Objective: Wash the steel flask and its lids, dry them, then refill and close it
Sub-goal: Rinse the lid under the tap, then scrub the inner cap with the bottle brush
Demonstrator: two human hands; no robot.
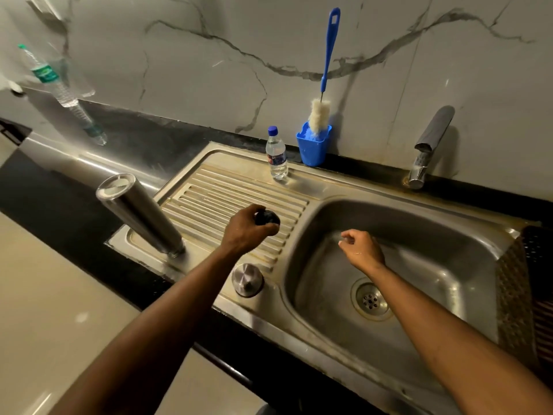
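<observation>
Flask: the steel flask (139,215) stands mouth-down near the left end of the draining board (209,175), leaning in this wide view, its base uppermost. Likely rigid and fairly light when empty; polished and probably wet, so slippery. Best taken round the middle of the body with a full wrap of the fingers.

Left hand: the left hand (244,230) is over the ribbed middle of the draining board, fingers curled round the black inner lid (267,218). The lid looks small, hard and light; a grip round its rim suits it. Whether it touches the ribs I cannot tell.

Steel cap: the steel cap (247,279) sits at the front edge of the draining board, just beside the basin's left rim. Smooth, stiff and light by the look of it; pinch it by the sides.

Right hand: the right hand (360,248) hangs over the basin (449,259), fingers loosely curled, holding nothing.

Back edge: small water bottle (276,155), blue cup (314,148) with bottle brush (326,70), tap (431,139) towards the right back corner.
</observation>
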